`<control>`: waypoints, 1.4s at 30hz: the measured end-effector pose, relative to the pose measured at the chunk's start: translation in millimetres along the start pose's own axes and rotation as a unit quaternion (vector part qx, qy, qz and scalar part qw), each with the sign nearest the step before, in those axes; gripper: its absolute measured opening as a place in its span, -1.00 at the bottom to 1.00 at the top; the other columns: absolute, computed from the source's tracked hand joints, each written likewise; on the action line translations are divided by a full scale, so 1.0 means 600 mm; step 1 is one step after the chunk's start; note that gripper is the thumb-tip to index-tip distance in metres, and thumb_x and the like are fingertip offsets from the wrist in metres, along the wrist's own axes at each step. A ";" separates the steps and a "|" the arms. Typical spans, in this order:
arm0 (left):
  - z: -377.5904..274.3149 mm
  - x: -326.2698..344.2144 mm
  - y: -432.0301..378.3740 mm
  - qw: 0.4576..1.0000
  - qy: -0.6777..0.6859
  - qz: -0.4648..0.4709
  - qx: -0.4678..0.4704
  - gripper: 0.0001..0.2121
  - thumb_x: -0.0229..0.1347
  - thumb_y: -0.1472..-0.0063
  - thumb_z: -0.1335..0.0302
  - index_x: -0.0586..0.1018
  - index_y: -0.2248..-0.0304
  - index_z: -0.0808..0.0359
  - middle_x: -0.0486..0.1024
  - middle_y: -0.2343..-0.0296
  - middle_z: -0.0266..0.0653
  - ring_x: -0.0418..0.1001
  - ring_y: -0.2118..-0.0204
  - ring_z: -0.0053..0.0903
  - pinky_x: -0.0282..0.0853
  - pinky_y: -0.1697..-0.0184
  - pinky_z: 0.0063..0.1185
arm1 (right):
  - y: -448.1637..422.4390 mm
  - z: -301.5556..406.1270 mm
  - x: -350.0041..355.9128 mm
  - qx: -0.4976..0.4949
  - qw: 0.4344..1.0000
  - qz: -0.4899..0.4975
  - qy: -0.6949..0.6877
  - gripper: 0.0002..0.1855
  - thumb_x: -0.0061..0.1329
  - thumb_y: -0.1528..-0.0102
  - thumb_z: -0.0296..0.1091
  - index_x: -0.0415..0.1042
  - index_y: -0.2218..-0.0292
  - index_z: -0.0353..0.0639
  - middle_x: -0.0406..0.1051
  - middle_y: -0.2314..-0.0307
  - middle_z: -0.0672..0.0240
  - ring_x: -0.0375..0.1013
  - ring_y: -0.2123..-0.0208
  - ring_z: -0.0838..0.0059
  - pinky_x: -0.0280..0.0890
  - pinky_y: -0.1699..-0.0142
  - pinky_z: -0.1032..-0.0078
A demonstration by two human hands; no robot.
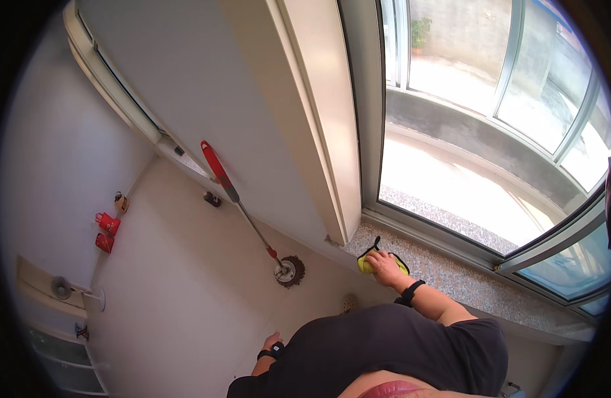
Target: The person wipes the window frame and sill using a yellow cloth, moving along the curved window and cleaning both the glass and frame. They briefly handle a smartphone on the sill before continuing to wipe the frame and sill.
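My right hand [386, 269] presses down on a yellow cloth with black edging [365, 266], which lies bunched on the speckled stone windowsill [435, 276]. A black hanging loop of the cloth sticks out past my fingers. Low at my side hangs my left hand [272, 341], with a dark watch on its wrist. I see nothing in it, and its thumb stands away from the fingers, part of which are hidden.
A mop with a red handle [216, 166] leans on the wall, its round brown head [289, 271] on the floor. A dark bottle [212, 199] stands by that wall. Red containers [107, 224] and a beige jug [121, 202] line the far wall. Beside the sill is a metal-framed window [445, 226].
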State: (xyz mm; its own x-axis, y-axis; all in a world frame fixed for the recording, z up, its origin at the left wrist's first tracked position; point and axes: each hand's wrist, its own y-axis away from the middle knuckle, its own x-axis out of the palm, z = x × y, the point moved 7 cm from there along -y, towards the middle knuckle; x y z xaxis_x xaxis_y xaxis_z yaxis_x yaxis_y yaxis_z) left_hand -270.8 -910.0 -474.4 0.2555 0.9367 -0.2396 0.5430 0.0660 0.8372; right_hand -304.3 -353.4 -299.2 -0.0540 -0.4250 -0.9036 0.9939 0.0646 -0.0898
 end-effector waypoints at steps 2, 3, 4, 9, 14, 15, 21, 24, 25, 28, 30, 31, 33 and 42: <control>-0.038 0.021 0.004 0.999 -0.032 0.003 0.017 -0.66 -0.03 -0.33 0.13 0.45 0.41 0.27 0.43 0.57 -0.28 0.37 0.56 -0.50 0.27 0.49 -0.46 | -0.002 -0.031 -0.031 0.124 0.962 0.080 -0.230 -0.46 0.10 0.01 -0.44 0.36 -0.04 -0.09 0.42 0.09 0.34 0.40 0.03 0.29 0.28 -0.06 0.31; -0.052 0.034 0.002 1.000 -0.002 0.012 0.022 -0.66 -0.03 -0.33 0.14 0.45 0.39 0.28 0.43 0.54 -0.28 0.37 0.55 -0.50 0.28 0.48 -0.47 | -0.004 -0.044 -0.049 0.211 0.882 0.129 -0.402 -0.47 0.11 -0.05 -0.41 0.35 -0.07 -0.12 0.44 0.12 0.34 0.44 0.07 0.34 0.32 -0.06 0.35; -0.064 0.044 -0.002 0.999 0.026 0.022 0.024 -0.67 -0.02 -0.33 0.15 0.45 0.38 0.29 0.44 0.51 -0.27 0.38 0.54 -0.50 0.29 0.47 -0.48 | -0.018 -0.043 -0.088 0.254 0.788 0.081 -0.555 -0.48 0.10 -0.13 -0.38 0.32 -0.11 -0.17 0.45 0.11 0.32 0.45 0.09 0.42 0.35 -0.04 0.39; -0.110 0.058 -0.027 0.969 -0.094 0.071 0.216 -0.69 -0.01 -0.33 0.18 0.43 0.36 0.31 0.43 0.46 -0.29 0.40 0.47 -0.50 0.32 0.43 -0.48 | -0.132 0.064 -0.461 -0.042 0.764 -0.093 -0.637 -0.26 0.14 -0.14 -0.28 0.11 -0.25 -0.24 0.38 0.05 0.31 0.37 -0.02 0.46 0.26 -0.15 0.45; -0.008 0.025 -0.039 0.983 -0.041 0.053 0.168 -0.62 -0.05 -0.35 0.14 0.47 0.32 0.36 0.48 0.42 -0.22 0.46 0.40 -0.41 0.36 0.36 -0.41 | -0.170 0.245 -0.812 -0.195 0.789 -0.409 -0.413 -0.29 0.12 -0.13 -0.14 0.18 -0.22 -0.18 0.42 0.07 0.20 0.43 0.02 0.37 0.32 -0.07 0.41; 0.025 0.021 -0.037 0.989 -0.010 0.051 0.136 -0.60 -0.07 -0.36 0.12 0.48 0.31 0.38 0.50 0.41 -0.20 0.47 0.37 -0.38 0.37 0.34 -0.39 | -0.172 0.288 -0.861 -0.230 0.787 -0.466 -0.333 -0.30 0.12 -0.11 -0.10 0.21 -0.19 -0.16 0.43 0.09 0.15 0.44 0.03 0.29 0.33 -0.05 0.38; 0.255 0.016 0.035 0.953 0.277 0.092 -0.086 -0.48 -0.14 -0.39 0.05 0.55 0.23 0.44 0.61 0.31 -0.07 0.55 0.24 -0.25 0.43 0.21 -0.30 | -0.274 0.457 -0.925 -0.272 0.737 -0.617 -0.056 -0.04 0.07 -0.07 0.06 -0.06 -0.30 -0.24 -0.02 -0.25 -0.09 -0.05 -0.30 -0.11 -0.10 -0.31 0.02; 0.271 -0.015 0.034 0.983 0.164 0.023 -0.081 -0.51 -0.13 -0.38 0.08 0.54 0.21 0.43 0.60 0.30 -0.08 0.55 0.23 -0.25 0.43 0.19 -0.32 | -0.279 0.421 -0.847 -0.199 0.741 -0.641 -0.023 -0.12 0.13 -0.04 -0.08 0.02 -0.25 -0.20 0.08 -0.19 -0.01 0.08 -0.24 -0.02 0.02 -0.28 0.11; 0.264 -0.023 0.029 0.987 0.143 0.016 -0.078 -0.52 -0.12 -0.38 0.08 0.54 0.21 0.42 0.59 0.29 -0.09 0.54 0.22 -0.25 0.43 0.19 -0.32 | -0.276 0.413 -0.818 -0.207 0.726 -0.655 -0.028 -0.18 0.13 -0.04 -0.11 0.09 -0.23 -0.17 0.16 -0.14 0.03 0.14 -0.21 0.03 0.06 -0.25 0.12; 0.215 -0.062 0.007 0.995 0.087 0.002 -0.054 -0.55 -0.10 -0.37 0.11 0.53 0.20 0.41 0.59 0.27 -0.10 0.54 0.20 -0.26 0.42 0.17 -0.33 | -0.280 0.358 -0.713 -0.162 0.773 -0.606 -0.096 -0.03 0.20 0.08 -0.08 0.02 -0.25 -0.15 -0.04 -0.25 -0.03 -0.10 -0.30 -0.15 -0.14 -0.31 0.01; 0.168 -0.097 -0.008 0.998 0.047 -0.001 -0.031 -0.57 -0.09 -0.36 0.12 0.53 0.19 0.40 0.58 0.26 -0.11 0.53 0.19 -0.26 0.42 0.16 -0.34 | -0.269 0.327 -0.644 -0.130 0.783 -0.598 -0.112 -0.01 0.22 0.09 -0.08 0.01 -0.25 -0.16 -0.03 -0.25 -0.04 -0.10 -0.31 -0.15 -0.14 -0.32 0.01; 0.146 -0.115 -0.015 0.999 0.025 0.000 -0.021 -0.57 -0.09 -0.36 0.13 0.53 0.18 0.40 0.58 0.26 -0.11 0.53 0.18 -0.26 0.42 0.15 -0.35 | -0.266 0.314 -0.612 -0.125 0.783 -0.597 -0.125 0.00 0.23 0.12 -0.06 0.03 -0.24 -0.15 -0.03 -0.24 -0.04 -0.11 -0.31 -0.18 -0.15 -0.31 -0.03; 0.094 -0.157 -0.034 1.000 -0.025 -0.006 0.012 -0.59 -0.08 -0.36 0.14 0.52 0.18 0.39 0.57 0.25 -0.12 0.53 0.17 -0.26 0.42 0.14 -0.35 | -0.258 0.287 -0.553 -0.111 0.787 -0.594 -0.125 0.01 0.24 0.13 -0.06 0.03 -0.24 -0.13 -0.03 -0.25 -0.04 -0.10 -0.31 -0.18 -0.14 -0.31 -0.04; -0.130 -0.236 -0.083 0.926 -0.268 0.067 0.257 -0.67 0.01 -0.29 0.25 0.47 0.12 0.35 0.53 0.19 -0.14 0.49 0.11 -0.29 0.38 0.07 -0.42 | -0.243 0.196 -0.355 -0.064 0.799 -0.583 -0.129 0.08 0.27 0.19 -0.06 -0.04 -0.24 -0.08 -0.03 -0.24 -0.08 -0.08 -0.29 -0.26 -0.09 -0.30 -0.12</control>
State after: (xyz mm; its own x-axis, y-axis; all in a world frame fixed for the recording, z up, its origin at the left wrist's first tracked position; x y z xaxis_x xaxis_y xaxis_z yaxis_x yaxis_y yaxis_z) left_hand -396.1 -1019.0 -443.7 0.6338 0.6095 -0.4763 0.7518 -0.3403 0.5649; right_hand -426.5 -378.3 -44.2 -0.8986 -0.4349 -0.0585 0.2631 -0.4272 -0.8650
